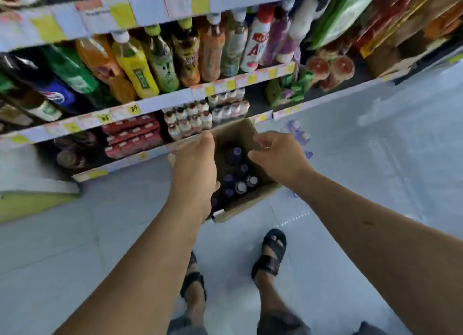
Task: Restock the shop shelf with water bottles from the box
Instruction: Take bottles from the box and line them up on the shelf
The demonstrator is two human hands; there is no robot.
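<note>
An open cardboard box (246, 204) stands on the floor against the bottom shelf (130, 159). Inside it are several water bottles (238, 182) with purple and clear caps, seen from above. My left hand (195, 169) hovers over the box's left side with straight fingers pointing at the shelf edge and the thumb spread toward the bottles. Over the right side of the box, my right hand (278, 157) has loosely curled fingers, and I see nothing held in it. The box's left wall is hidden behind my left hand.
Shelves (160, 101) above hold tall drink bottles and price tags. Small bottles (190, 121) and red packs (130, 137) fill the low shelf. A purple-printed pack (297, 133) lies on the floor right of the box. My sandalled feet (271, 249) stand just behind the box.
</note>
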